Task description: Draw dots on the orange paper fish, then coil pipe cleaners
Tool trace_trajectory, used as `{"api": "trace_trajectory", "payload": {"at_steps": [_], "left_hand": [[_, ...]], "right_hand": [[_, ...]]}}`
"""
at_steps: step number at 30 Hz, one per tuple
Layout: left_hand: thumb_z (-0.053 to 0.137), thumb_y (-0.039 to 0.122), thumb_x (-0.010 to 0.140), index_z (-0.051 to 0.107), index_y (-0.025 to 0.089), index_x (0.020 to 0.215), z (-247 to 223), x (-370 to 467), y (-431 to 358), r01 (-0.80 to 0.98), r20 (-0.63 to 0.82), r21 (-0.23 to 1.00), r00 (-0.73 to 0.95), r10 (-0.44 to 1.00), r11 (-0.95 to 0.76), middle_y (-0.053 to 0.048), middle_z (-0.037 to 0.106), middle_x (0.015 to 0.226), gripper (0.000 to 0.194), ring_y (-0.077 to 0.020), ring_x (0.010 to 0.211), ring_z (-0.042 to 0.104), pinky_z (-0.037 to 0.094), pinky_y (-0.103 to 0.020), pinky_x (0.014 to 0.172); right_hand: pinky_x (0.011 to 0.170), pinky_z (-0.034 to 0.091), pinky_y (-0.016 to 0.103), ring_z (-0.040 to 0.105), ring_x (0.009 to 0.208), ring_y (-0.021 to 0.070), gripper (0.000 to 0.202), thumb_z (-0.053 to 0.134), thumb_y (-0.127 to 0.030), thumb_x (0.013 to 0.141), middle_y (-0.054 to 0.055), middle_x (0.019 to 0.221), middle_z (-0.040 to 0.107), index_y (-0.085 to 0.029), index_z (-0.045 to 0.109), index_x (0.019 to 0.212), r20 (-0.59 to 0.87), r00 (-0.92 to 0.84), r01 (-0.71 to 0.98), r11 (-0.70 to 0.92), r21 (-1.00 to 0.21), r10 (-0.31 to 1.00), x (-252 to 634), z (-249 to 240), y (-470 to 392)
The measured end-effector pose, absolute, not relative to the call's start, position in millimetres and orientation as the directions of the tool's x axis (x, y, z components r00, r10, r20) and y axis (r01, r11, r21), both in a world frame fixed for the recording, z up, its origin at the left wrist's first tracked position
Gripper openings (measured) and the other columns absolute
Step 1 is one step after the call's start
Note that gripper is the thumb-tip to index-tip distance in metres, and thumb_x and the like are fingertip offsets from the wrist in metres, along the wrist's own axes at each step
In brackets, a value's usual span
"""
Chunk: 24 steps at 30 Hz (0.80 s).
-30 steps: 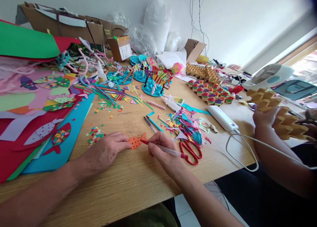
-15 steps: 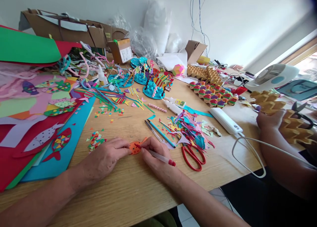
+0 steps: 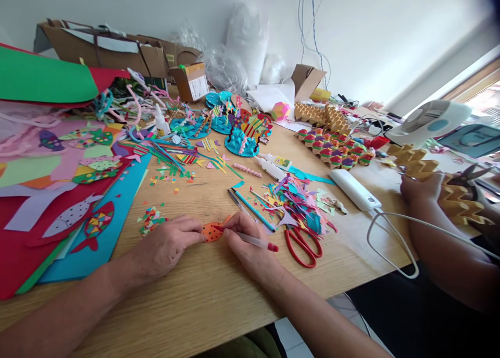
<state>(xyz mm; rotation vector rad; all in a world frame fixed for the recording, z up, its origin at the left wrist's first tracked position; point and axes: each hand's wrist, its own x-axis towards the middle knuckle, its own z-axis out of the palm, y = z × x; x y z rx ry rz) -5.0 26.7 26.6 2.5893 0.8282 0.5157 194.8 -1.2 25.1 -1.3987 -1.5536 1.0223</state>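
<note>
Scraps point(image 3: 303, 204) littered the desk point(image 3: 175, 311). Left fingers point(image 3: 193, 238), close together, steadied a cutout point(image 3: 211, 234); right fingers point(image 3: 237, 221) pinched a pen point(image 3: 254, 242), its tip over the cutout between them. Drawing seemed in hand, the next stroke calling for light pressure.

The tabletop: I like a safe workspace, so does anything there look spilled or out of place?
Mainly the red-handled scissors: their blades seem hidden under a heap of paper scraps, so they look half buried. Small paper bits also lie strewn beside the left hand, as if spilled. Nothing looks clearly damaged.
</note>
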Motion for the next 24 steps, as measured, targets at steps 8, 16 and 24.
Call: {"api": "trace_trajectory", "payload": {"at_steps": [8,16,24], "left_hand": [[0.032,0.000,0.079,0.066,0.024,0.104,28.1,-5.1,26.5,0.461,0.267,0.432,0.756,0.598,-0.775,-0.001,0.067,0.105,0.049,-0.0157,0.093,0.059,0.048,-0.027,0.080],[0.031,0.000,0.078,0.066,0.020,0.103,28.7,-4.7,26.8,0.465,0.278,0.397,0.760,0.587,-0.791,-0.003,0.068,0.103,0.047,-0.0154,0.092,0.061,0.049,-0.026,0.078],[0.032,-0.001,0.079,0.067,0.021,0.100,25.1,-5.1,26.9,0.454,0.313,0.394,0.751,0.581,-0.799,-0.002,0.068,0.101,0.046,-0.0147,0.092,0.060,0.048,-0.024,0.079]], "right_hand": [[0.045,0.032,0.021,0.042,0.047,0.0101,0.003,0.048,-0.020,0.068,-0.005,0.051,0.050,-0.020,0.051,0.066,-0.034,-0.023,0.195,-0.029,-0.980,0.999,199.7,24.1,3.0],[0.045,0.031,0.021,0.042,0.049,0.0107,0.003,0.048,-0.018,0.068,-0.004,0.053,0.050,-0.019,0.051,0.067,-0.025,-0.039,0.230,-0.016,-0.973,0.999,197.3,24.9,1.5],[0.046,0.032,0.020,0.043,0.051,0.0105,0.004,0.047,-0.018,0.068,-0.004,0.055,0.049,-0.018,0.051,0.067,0.003,-0.042,0.285,0.015,-0.959,0.999,196.0,23.3,1.6]]}}
